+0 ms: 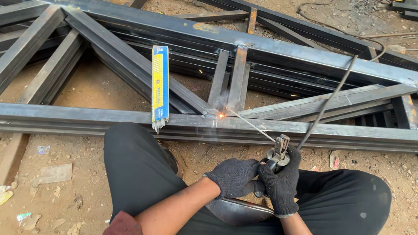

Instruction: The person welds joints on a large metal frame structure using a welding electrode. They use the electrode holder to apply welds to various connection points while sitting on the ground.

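Both gloved hands clench the electrode holder [278, 154]: the left hand [233, 176] wraps it from the side, and the right hand [282, 182] grips the handle. Its welding rod [250, 124] sparks against the near rail of the steel frame [87, 119]. A yellow-blue electrode box [160, 85] lies on that frame's near rail, further left.

Dull grey steel truss [270, 126], black knit-cloth gloves [235, 176], rough sandy ground [65, 182].

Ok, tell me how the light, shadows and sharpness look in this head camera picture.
Head view: even daylight, soft shadows under the steel frame; a small bright glow with thin smoke where the welding rod meets the joint; mild sheen on the beams; left hand and right hand in black gloves are sharp; slight wide-angle bending at the edges.
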